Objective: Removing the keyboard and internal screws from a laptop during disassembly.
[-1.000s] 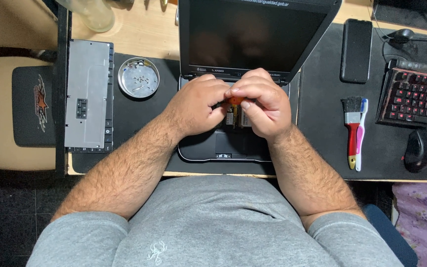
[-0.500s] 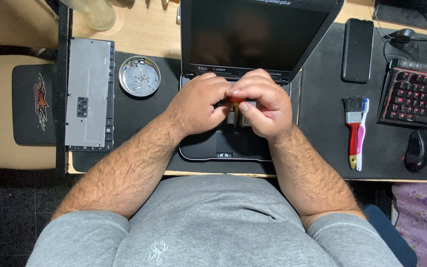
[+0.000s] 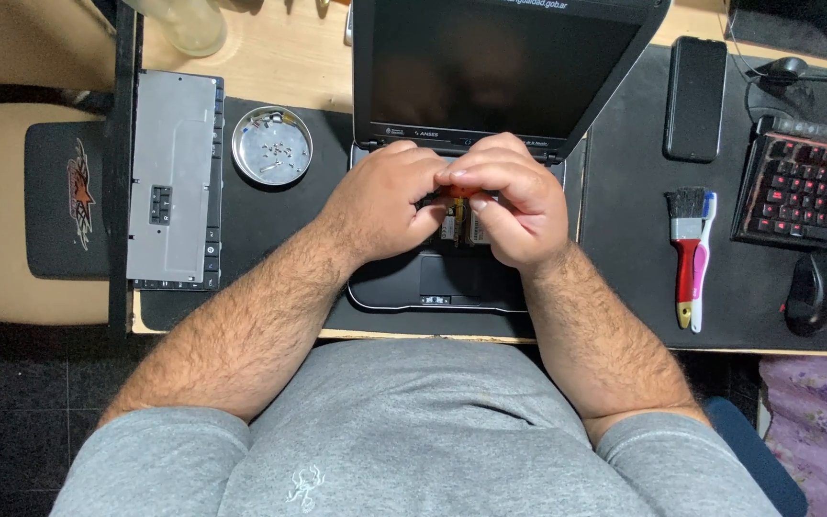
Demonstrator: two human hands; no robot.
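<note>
Head view, looking straight down:

- I see both hands meeting over the open base of a small dark laptop [image 3: 452,287], its screen tilted back and the keyboard bay uncovered, so the internals are reachable from above.
- Left hand [image 3: 385,206]: fingers curled in, tips pressed toward the middle of the bay. It looks braced against the right hand for steadiness; whether it pinches anything itself I cannot tell, the fingertips are hidden.
- Right hand [image 3: 514,211]: closed in a pinch, thumb and forefinger on a small orange tool handle [image 3: 458,191], most likely a screwdriver held upright, tip down into the bay. Only a sliver of orange shows between the hands.
- Just below the handle a yellowish patch of exposed circuit board [image 3: 458,222] is visible between the two hands; the tool tip seems aimed there, but contact is hidden.
- Removed keyboard panel [image 3: 172,182] lies underside up on the left of the black desk mat [image 3: 624,239], well apart from the work, out of the way.
- Round metal dish [image 3: 272,146] with small screws sits between panel and laptop, near the left hand, handy for dropping parts.
- Right side: red-handled brush [image 3: 689,251] and a toothbrush [image 3: 704,258] touching side by side, a dark phone [image 3: 695,98], red-backlit keyboard [image 3: 804,196], black mouse [image 3: 814,292].
</note>
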